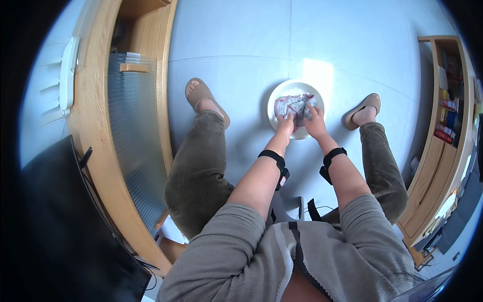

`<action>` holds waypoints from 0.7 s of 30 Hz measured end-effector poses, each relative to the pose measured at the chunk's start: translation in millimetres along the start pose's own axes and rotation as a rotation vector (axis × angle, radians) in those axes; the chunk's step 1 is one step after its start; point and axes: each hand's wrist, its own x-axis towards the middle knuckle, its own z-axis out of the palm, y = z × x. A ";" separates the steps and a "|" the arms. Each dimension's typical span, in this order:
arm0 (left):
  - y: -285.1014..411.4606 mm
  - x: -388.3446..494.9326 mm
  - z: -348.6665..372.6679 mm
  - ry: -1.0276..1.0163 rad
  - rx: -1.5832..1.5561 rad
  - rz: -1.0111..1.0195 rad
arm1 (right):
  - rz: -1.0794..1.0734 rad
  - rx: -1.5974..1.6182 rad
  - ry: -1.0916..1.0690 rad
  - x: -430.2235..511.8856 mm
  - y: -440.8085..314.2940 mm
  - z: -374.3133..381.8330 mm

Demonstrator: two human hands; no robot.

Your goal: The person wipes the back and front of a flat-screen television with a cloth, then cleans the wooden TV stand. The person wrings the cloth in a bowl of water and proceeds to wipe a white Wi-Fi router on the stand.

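Note:
A round white basin (272, 120) stands on the floor between my feet. In it lies a bunched grey cloth (288, 102) with dark pink edging, with something whitish, perhaps suds, behind it. My left hand (285, 124) is on the cloth's near left part, its fingers partly hidden. My right hand (315, 120) rests on the cloth's right part with its fingers bent. Whether either hand grips the cloth cannot be made out. A black strap is around each forearm.
A wooden cabinet (162, 94) with ribbed glass stands at left, a black television screen (75, 226) beside it. Along the right is a wooden shelf unit (428, 170) holding packages. My slippered feet flank the basin. Part of a grey stool (288, 205) shows beneath me.

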 end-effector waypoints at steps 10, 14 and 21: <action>-20.2 14.9 0.5 0.045 -0.199 0.079 | -0.225 -0.212 -0.097 11.1 -30.2 40.3; -5.0 0.7 -4.6 0.007 -0.237 -0.017 | -0.138 -0.401 -0.283 8.6 -31.2 33.6; 7.9 -9.5 -4.6 -0.030 -0.313 -0.126 | 0.121 0.192 -0.196 13.2 -64.9 7.0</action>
